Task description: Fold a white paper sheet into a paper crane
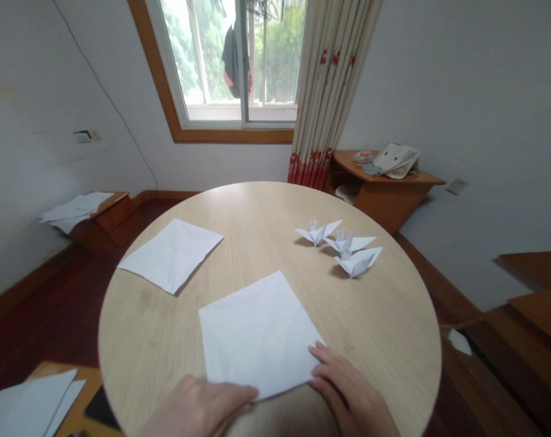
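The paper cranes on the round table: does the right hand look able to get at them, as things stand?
Probably yes. The right hand rests at the near corner of the creased white paper sheet, and the paper cranes stand farther across the wooden table. Nothing stands between them.

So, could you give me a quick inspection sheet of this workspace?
Surface: round light-wood table.
Job's things: creased white paper sheet at the near edge; second creased sheet; three origami cranes.
Clutter: loose white sheets on a wooden stand, lower left.
Hands: left hand and right hand both touch the near sheet's lower edge.
Cables: thin wire along the left wall.
Surroundings: window, curtain, wooden cabinet with a cloth bag.
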`<action>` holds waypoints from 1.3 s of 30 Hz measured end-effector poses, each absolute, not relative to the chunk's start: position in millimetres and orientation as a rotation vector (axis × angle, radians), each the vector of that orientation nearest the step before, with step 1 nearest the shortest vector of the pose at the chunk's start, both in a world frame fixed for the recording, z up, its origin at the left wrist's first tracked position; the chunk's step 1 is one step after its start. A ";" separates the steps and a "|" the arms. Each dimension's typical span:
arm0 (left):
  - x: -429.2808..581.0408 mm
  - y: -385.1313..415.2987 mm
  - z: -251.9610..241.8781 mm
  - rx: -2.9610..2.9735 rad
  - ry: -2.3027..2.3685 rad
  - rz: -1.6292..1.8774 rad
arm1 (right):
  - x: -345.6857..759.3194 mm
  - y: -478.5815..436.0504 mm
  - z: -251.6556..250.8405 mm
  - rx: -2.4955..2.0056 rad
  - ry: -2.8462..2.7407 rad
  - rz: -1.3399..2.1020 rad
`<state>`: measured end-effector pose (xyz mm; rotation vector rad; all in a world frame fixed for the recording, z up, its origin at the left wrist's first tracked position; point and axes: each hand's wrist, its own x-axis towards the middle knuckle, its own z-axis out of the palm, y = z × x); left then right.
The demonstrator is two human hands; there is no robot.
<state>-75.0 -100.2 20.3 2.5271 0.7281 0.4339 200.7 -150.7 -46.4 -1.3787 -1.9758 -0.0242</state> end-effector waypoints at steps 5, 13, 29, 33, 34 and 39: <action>-73.4 -100.9 22.7 2.531 0.805 0.456 | 199.8 -149.1 -43.7 -1.398 -1.948 -0.029; -60.0 -101.8 22.4 2.649 1.063 0.431 | 200.1 -148.4 -43.4 -1.377 -1.948 -0.017; -20.6 -104.4 5.8 3.092 1.397 0.753 | 190.8 -146.6 -38.0 -1.454 -1.950 -0.124; -13.1 -100.1 -4.6 3.119 1.340 0.626 | 187.1 -145.3 -38.2 -1.462 -1.926 -0.160; -11.4 -97.3 -4.0 3.127 1.310 0.508 | 185.9 -145.1 -37.9 -1.467 -1.922 -0.171; -2.7 -77.1 21.1 2.987 1.106 -0.277 | 179.6 -143.7 -36.7 -1.503 -1.892 -0.237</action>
